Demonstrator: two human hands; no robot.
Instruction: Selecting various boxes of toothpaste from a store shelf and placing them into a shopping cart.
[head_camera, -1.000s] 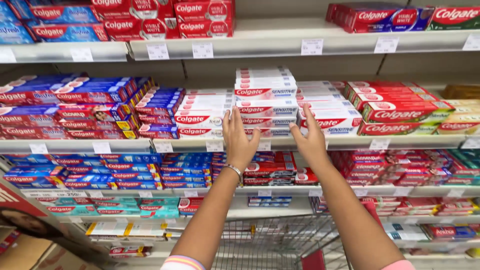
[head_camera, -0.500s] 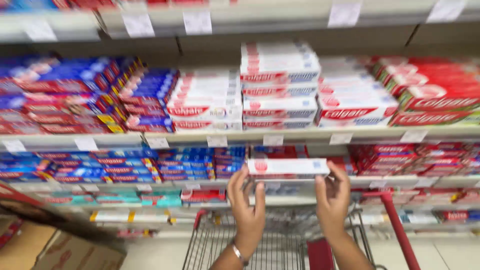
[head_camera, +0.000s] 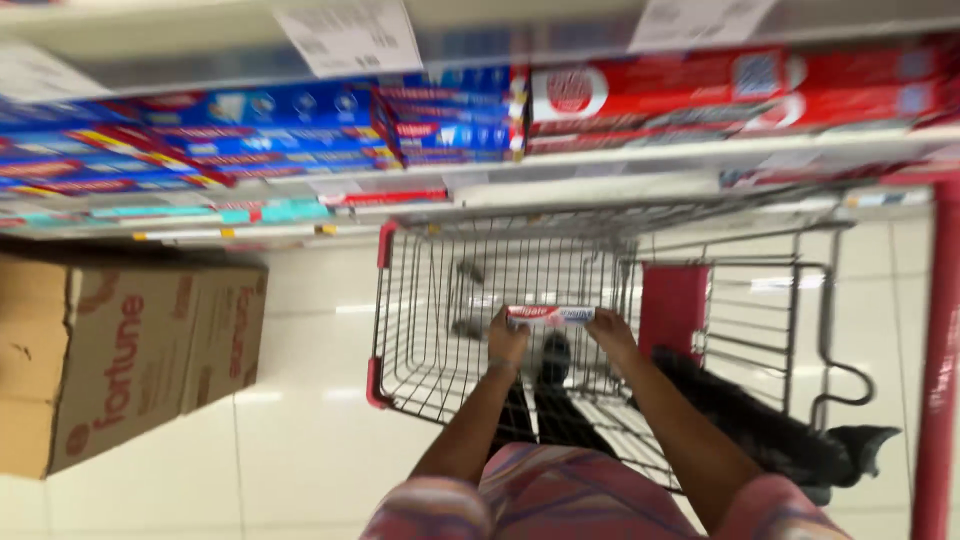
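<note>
Both hands, left hand (head_camera: 507, 340) and right hand (head_camera: 612, 333), are closed on the ends of a white-and-red toothpaste box (head_camera: 550, 314), held level over the wire shopping cart (head_camera: 420, 300), not yet released into its basket below.

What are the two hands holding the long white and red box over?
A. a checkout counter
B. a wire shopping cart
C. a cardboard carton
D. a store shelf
B: the left hand and right hand grip the toothpaste box by its ends above the wire shopping cart.
</note>
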